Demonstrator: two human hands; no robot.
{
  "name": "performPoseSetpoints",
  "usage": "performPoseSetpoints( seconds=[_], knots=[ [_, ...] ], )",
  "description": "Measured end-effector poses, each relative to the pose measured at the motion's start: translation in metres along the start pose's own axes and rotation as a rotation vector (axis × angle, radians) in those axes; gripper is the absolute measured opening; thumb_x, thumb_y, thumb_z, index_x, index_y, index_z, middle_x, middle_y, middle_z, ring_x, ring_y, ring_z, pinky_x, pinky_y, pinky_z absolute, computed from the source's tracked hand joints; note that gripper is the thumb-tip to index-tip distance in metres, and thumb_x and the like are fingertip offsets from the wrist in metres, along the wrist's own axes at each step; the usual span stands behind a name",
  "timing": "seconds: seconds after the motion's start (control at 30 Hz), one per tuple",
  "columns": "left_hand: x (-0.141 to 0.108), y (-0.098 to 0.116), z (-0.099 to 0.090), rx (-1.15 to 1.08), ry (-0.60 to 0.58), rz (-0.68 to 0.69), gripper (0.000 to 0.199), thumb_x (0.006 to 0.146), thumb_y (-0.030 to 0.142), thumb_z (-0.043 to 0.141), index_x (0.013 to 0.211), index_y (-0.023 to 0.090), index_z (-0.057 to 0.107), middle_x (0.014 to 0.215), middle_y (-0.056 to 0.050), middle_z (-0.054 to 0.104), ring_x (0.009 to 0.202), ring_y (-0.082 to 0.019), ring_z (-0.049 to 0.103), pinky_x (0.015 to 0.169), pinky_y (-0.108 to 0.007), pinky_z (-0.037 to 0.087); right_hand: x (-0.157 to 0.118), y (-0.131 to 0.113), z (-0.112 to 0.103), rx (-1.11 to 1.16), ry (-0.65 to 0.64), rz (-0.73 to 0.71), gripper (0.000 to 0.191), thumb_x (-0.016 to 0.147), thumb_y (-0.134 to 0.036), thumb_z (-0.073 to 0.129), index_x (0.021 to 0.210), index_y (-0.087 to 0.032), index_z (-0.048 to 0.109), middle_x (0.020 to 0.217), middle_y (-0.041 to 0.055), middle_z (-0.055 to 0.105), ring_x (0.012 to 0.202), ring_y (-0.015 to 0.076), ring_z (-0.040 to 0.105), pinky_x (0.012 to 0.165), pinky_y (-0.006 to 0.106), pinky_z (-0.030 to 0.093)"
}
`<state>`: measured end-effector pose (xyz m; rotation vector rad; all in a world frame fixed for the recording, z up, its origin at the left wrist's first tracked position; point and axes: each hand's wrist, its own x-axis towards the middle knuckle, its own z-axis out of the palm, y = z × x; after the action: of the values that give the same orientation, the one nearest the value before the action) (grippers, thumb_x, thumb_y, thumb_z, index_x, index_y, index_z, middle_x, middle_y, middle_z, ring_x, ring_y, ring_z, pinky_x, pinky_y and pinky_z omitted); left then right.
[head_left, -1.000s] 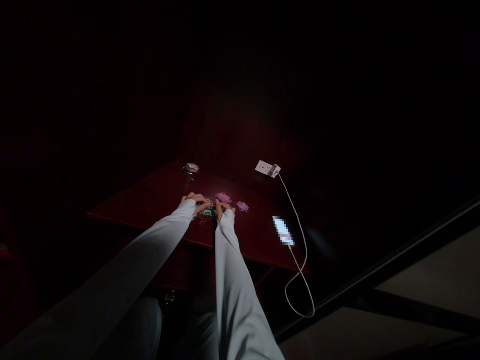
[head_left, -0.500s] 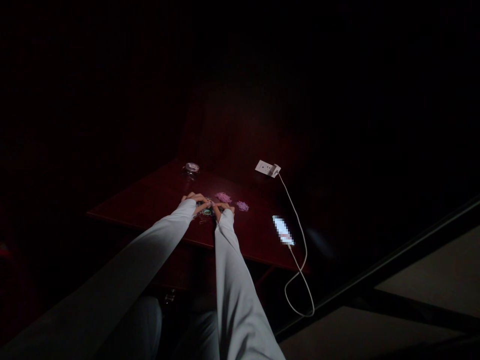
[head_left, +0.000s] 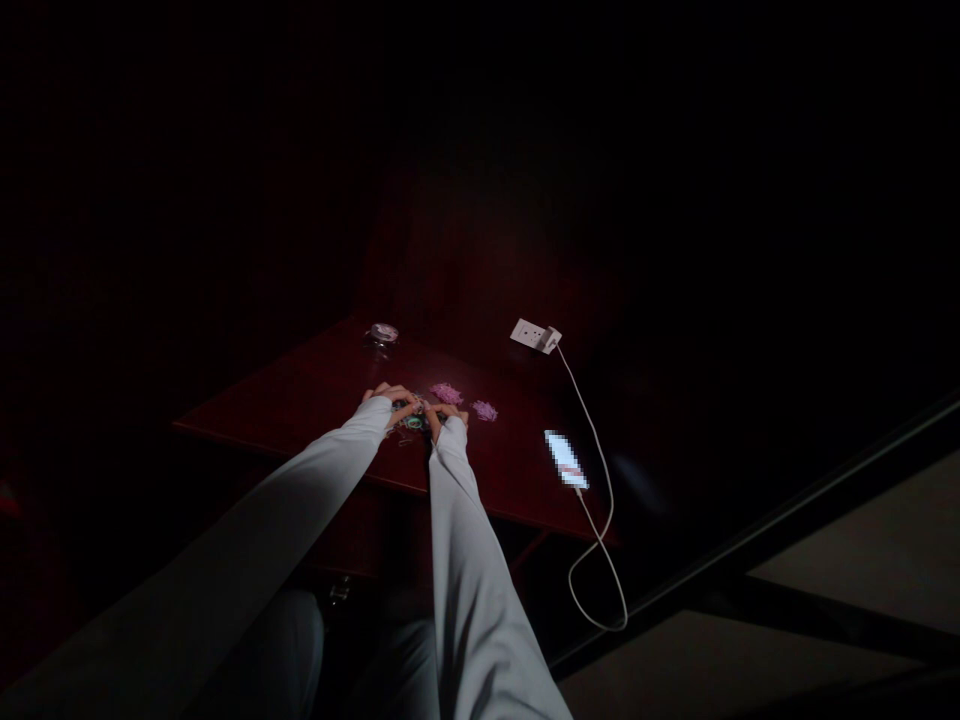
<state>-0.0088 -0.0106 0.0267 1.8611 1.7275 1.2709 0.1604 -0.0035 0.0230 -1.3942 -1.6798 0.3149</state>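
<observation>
My left hand (head_left: pixel 392 395) and my right hand (head_left: pixel 447 413) meet over a mixed heap of small, thin coloured loops (head_left: pixel 412 423), which look like rubber bands, some green and some pale. The fingers of both hands are bent and drawn together, thumbs and fingertips close to one another. What lies between the fingertips is too small and dim to make out. Just beyond the hands sits a pink pile (head_left: pixel 446 393) of similar thin pieces. To its right is a smaller purple pile (head_left: pixel 485 411). My hands and sleeves cover part of the mixed heap.
A clear jar with a pale lid (head_left: pixel 384 334) stands at the back left of the dark red table (head_left: pixel 300 400). At the right lies a lit phone (head_left: pixel 566 460). Its white cable (head_left: pixel 596 420) loops past the table edge and up to a charger in a wall socket (head_left: pixel 529 335).
My hands stay over the heap, with only slight finger movement. The piles, jar and phone have not moved.
</observation>
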Motion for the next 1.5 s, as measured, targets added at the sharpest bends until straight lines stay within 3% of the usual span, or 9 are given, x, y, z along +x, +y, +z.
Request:
performPoseSetpoints(
  seconds=[0.23,0.8,1.13,1.5],
  knots=[
    [-0.001,0.001,0.000,-0.005,0.041,0.008,0.020,0.094,0.046,0.077,0.083,0.030,0.082,0.110,0.001,0.086,0.115,-0.027,0.067,0.104,-0.040,0.044,0.004,0.001,0.001,-0.009,-0.014,0.020,0.024,0.098,-0.045,0.077,0.082,-0.029,0.085,0.098,0.0022,0.083,0.106,0.0259,0.066,0.098,0.036,0.052],
    [0.001,-0.003,0.001,-0.009,0.002,0.006,0.013,0.094,0.038,0.077,0.086,0.029,0.083,0.115,-0.001,0.086,0.118,-0.028,0.067,0.108,-0.042,0.043,0.006,0.007,0.005,-0.019,-0.039,-0.004,0.019,0.101,-0.037,0.076,0.089,-0.029,0.088,0.101,0.0030,0.085,0.110,0.0264,0.068,0.101,0.036,0.053],
    [0.004,-0.020,0.004,-0.009,-0.017,0.105,0.019,0.100,0.043,0.071,0.098,0.031,0.086,0.121,0.001,0.085,0.119,-0.027,0.066,0.107,-0.042,0.040,0.009,0.015,0.008,0.044,-0.002,-0.022,0.020,0.098,-0.038,0.081,0.081,-0.027,0.085,0.095,0.0034,0.082,0.104,0.0269,0.066,0.096,0.037,0.052],
    [0.000,-0.014,0.005,-0.004,0.038,0.133,0.023,0.101,0.047,0.071,0.092,0.030,0.083,0.115,0.000,0.086,0.112,-0.027,0.067,0.100,-0.042,0.041,0.009,0.013,0.007,0.042,-0.015,0.000,0.021,0.098,-0.038,0.078,0.081,-0.026,0.084,0.099,0.0048,0.082,0.105,0.0277,0.063,0.100,0.041,0.048]
  ],
)
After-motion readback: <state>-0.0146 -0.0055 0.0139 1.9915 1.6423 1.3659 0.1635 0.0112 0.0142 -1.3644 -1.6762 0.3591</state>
